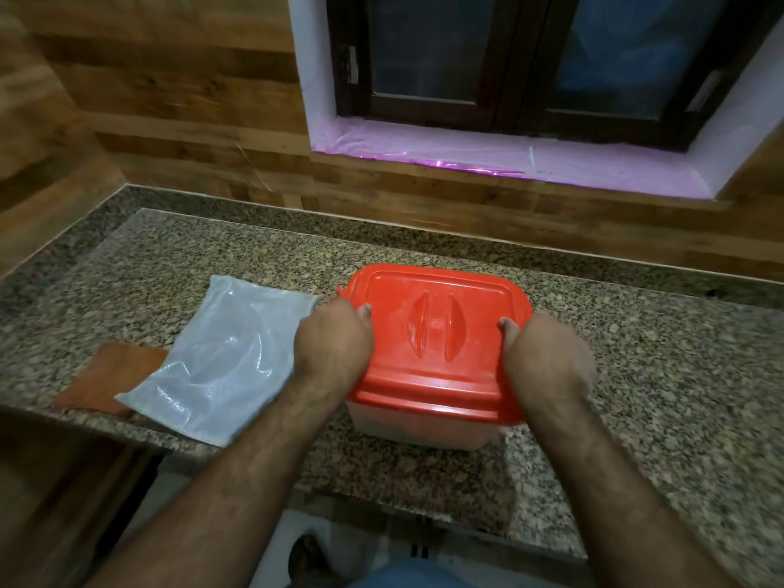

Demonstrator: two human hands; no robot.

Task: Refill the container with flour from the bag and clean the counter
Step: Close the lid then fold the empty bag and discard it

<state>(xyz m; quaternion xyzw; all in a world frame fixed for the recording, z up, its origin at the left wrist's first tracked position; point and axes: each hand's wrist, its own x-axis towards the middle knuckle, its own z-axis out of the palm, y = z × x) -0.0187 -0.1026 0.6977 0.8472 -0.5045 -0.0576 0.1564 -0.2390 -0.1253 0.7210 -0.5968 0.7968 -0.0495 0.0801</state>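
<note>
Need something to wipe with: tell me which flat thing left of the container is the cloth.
The brown cloth, farthest left, partly under the clear bag.

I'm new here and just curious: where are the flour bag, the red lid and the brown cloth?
flour bag [220, 358]: head view, middle of the plastic.
red lid [437, 333]: head view, its raised centre handle.
brown cloth [114, 375]: head view, its exposed middle.
</note>
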